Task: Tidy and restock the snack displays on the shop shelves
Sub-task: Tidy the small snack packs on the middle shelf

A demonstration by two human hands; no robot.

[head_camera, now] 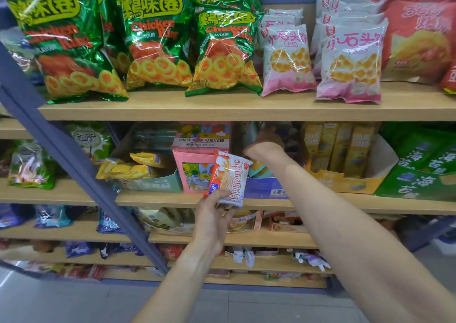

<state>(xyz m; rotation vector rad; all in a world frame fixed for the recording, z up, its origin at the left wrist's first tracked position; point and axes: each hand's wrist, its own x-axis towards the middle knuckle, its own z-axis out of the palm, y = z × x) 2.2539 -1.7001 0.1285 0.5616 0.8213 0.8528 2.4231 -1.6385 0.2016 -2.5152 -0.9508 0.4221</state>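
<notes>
Right hand [265, 141]: reaches into the second shelf bay just right of the pink candy box [195, 172]; fingers lost in shadow under the upper shelf board [246, 110], grip not readable. Dark blue carton [264, 187] below that hand: contents hidden by the wrist.

Wafer packet [230, 178], in front of the pink candy box: lower corner covered by the left hand [213, 214]; a red item behind the packet shows only as a strip, possibly a second packet.

Left of the pink candy box, the blue upright post [74, 160] cuts across the bags behind it. Below it, lower-shelf goods too blurred to name. Red bags [419, 36] up and right of it: cut off by the frame edge, print smeared.
</notes>
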